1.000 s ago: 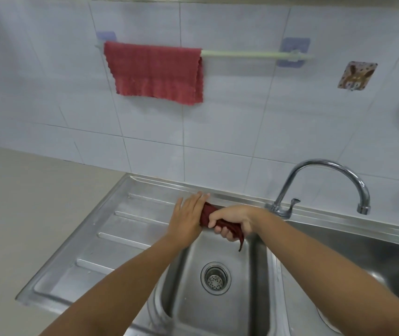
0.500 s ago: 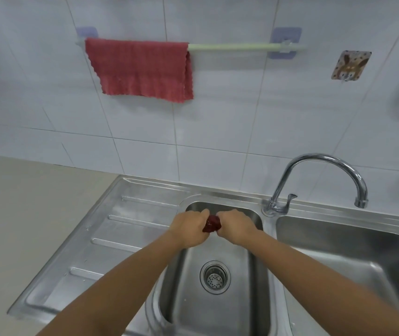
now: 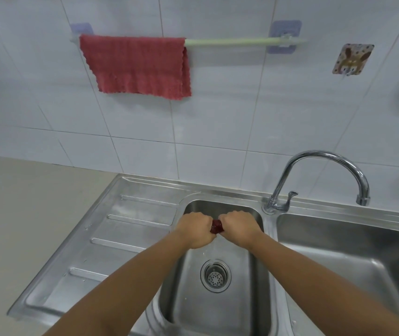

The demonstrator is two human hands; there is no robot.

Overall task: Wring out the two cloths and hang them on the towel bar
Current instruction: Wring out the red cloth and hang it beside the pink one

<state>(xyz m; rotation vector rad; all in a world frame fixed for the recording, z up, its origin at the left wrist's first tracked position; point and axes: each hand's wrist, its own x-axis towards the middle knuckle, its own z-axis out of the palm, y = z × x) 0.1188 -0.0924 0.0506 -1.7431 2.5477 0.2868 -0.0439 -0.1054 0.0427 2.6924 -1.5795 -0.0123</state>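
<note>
While your fists have stayed clenched since a moment ago, your left hand (image 3: 195,230) and right hand (image 3: 238,227) grip the twisted dark cloth (image 3: 216,226) between them, above the sink (image 3: 218,204) drain.

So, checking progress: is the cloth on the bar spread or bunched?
Spread: the red cloth hangs flat over the towel bar's left half.

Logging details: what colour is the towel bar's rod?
Pale green towel bar, clearest in the head view.

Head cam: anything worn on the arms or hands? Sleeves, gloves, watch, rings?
Nothing visible. Both forearms are bare up to the frame edge, no sleeves in view. Left hand and right hand are ungloved, with no watch or wristband. Rings cannot be ruled out; the fingers are mostly hidden.
</note>
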